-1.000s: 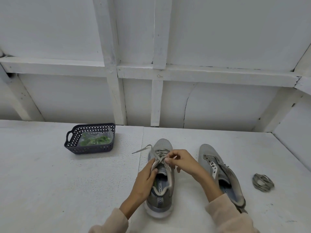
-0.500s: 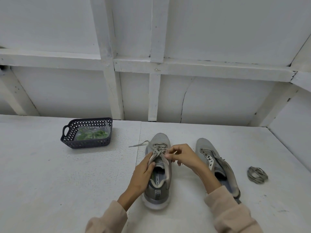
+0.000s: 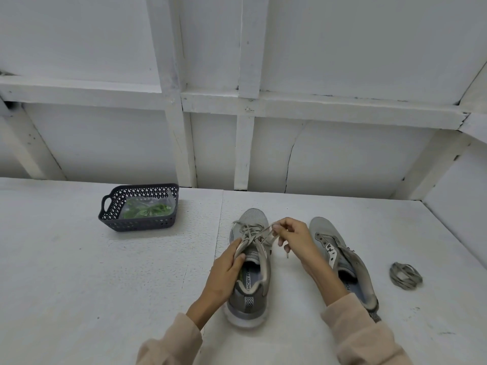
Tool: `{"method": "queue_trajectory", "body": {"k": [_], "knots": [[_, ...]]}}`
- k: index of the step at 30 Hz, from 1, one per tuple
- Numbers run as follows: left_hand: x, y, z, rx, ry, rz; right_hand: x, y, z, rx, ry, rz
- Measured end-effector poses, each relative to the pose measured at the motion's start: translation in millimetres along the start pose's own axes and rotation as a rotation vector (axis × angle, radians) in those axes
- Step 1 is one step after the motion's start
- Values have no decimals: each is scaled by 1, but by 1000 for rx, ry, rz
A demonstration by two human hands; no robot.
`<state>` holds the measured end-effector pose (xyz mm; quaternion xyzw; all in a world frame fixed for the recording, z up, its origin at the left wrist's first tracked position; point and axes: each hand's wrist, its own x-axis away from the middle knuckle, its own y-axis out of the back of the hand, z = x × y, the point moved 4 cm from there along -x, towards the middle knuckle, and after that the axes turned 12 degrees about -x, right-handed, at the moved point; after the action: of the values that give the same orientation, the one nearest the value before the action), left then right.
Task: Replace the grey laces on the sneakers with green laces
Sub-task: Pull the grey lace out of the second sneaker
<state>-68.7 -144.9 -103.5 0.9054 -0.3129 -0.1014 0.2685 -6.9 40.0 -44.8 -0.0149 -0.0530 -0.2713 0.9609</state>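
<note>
On table [image 3: 79,285]: laced sneaker [image 3: 249,299] centre; unlaced sneaker [image 3: 353,262] right; coiled lace [image 3: 405,275] farther right; basket [image 3: 139,227] behind-left.

White tabletop [image 3: 79,285] bears a basket [image 3: 137,224], a laced sneaker [image 3: 247,302], an unlaced sneaker [image 3: 322,227] and a coiled lace [image 3: 405,275].

Found laced sneaker [image 3: 251,291] upright, toe pointing away, grey lace [image 3: 253,233] partly loosened. Found unlaced sneaker [image 3: 340,256] just right of it, tilted outward, with coiled grey lace [image 3: 405,275] lying further right. Noted green laces [image 3: 147,209] bagged inside dark basket [image 3: 137,225].

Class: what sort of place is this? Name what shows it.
Probably a staged workbench rather than a home: bare white table, white framed panel wall, and a dark basket of bagged green laces.
</note>
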Motion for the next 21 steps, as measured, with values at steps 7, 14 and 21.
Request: {"method": "queue_trajectory", "body": {"k": [7, 14, 21], "knots": [[1, 0, -1, 15, 14, 8, 5, -6, -4, 105, -22, 86], [-1, 0, 2, 9, 5, 10, 6, -3, -4, 86, -118, 156], [0, 0, 0, 19, 5, 9, 0, 2, -2, -124, -55, -102]]}}
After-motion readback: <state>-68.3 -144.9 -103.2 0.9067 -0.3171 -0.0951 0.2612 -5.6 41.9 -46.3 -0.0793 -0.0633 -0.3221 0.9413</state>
